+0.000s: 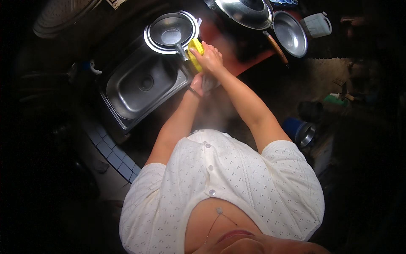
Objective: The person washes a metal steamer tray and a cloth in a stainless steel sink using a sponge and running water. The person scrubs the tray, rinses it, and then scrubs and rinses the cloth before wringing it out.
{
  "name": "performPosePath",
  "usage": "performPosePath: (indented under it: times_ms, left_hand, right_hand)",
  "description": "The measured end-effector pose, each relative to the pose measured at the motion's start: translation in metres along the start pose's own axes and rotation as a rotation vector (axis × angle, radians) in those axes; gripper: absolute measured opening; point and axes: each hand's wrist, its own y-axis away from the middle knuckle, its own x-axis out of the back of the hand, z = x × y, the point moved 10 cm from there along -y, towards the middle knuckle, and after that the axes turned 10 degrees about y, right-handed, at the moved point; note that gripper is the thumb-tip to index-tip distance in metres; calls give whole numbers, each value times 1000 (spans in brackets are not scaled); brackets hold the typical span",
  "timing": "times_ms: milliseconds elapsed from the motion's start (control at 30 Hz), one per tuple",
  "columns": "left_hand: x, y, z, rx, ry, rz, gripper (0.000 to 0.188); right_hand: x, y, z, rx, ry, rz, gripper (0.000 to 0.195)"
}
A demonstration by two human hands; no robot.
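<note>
My right hand (210, 57) is closed around a yellow object (196, 54), perhaps a container or a sponge; blur leaves its kind unclear. Just below it, my left hand (197, 83) is beside a pale, translucent thing (210, 83) that looks like a bag or cloth. Whether the left fingers grip it is hidden. Beyond my hands, a metal pan with a handle (180, 52) rests inside a wider round metal basin (150, 43). The basin stands at the far end of a stainless steel sink (142, 71), whose bowl holds no dishes.
A large metal wok or lid (244, 14), a wooden handle (276, 49), an oval metal basin (290, 33) and a white plastic jug (317, 25) lie at the upper right. A blue container (293, 128) stands lower right. Tiled edging (114, 154) curves at the lower left.
</note>
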Motion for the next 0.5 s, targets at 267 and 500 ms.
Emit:
performPosePath:
  times_ms: [267, 500]
  left_hand:
    - [-29, 24, -11, 7, -179, -119, 32]
    - [-46, 113, 36, -194, -255, -119, 41]
  right_hand:
    - [-11, -5, 7, -35, -72, -102, 77]
    - [84, 44, -2, 163, -525, 183, 33]
